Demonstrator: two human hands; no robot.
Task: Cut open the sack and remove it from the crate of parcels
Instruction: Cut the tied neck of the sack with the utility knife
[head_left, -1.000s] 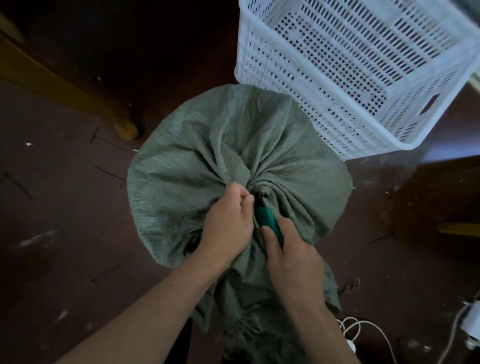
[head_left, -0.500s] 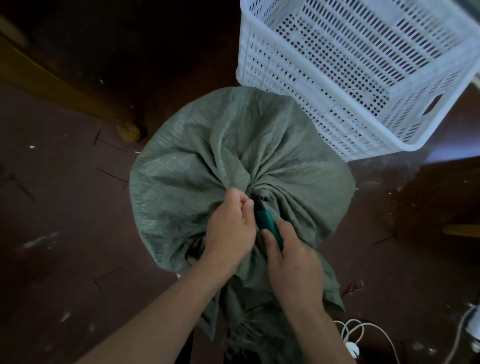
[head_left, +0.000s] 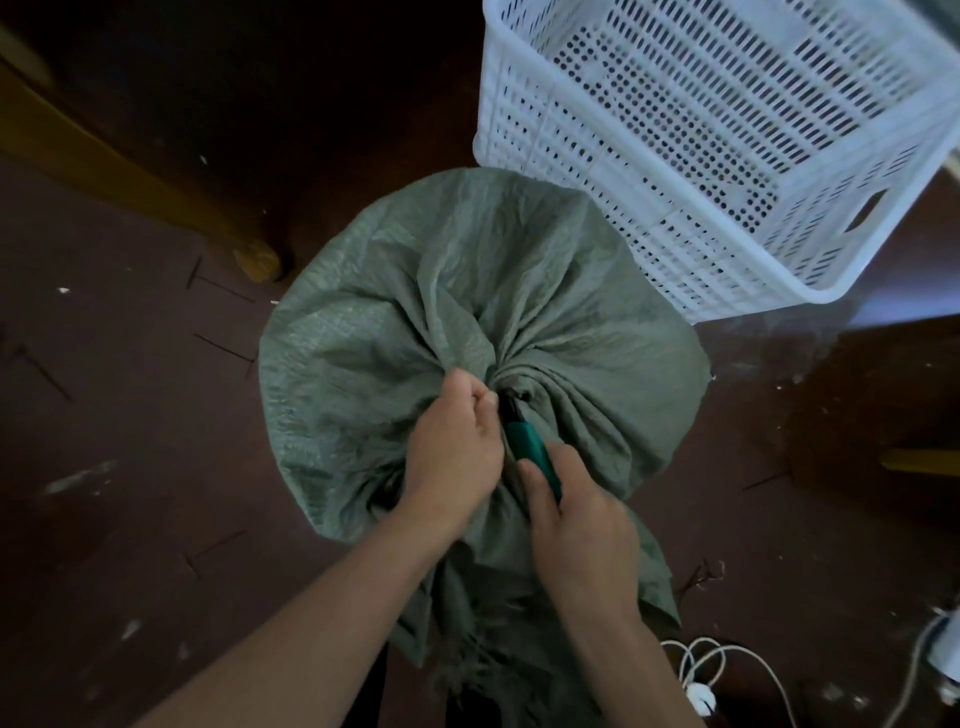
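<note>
A full grey-green woven sack (head_left: 415, 322) stands on the dark floor, its mouth gathered into a tight knot of folds near the middle. My left hand (head_left: 452, 452) pinches the bunched fabric just left of the knot. My right hand (head_left: 576, 530) grips a teal-handled cutter (head_left: 530, 449), whose dark tip points into the gathered neck. The sack's loose frayed end (head_left: 483, 665) hangs down toward me between my forearms. A white perforated plastic crate (head_left: 717, 156) stands behind the sack at the upper right; no parcels show in the part of it in view.
A wooden furniture leg (head_left: 254, 260) and rail run along the upper left. A white cable with a plug (head_left: 701, 675) lies on the floor at the lower right, beside a white object (head_left: 945, 649) at the frame edge. Dark reddish floor surrounds the sack.
Both hands stay at the sack's neck; the view has shifted slightly, and the cutter tip sits a little deeper in the folds.
</note>
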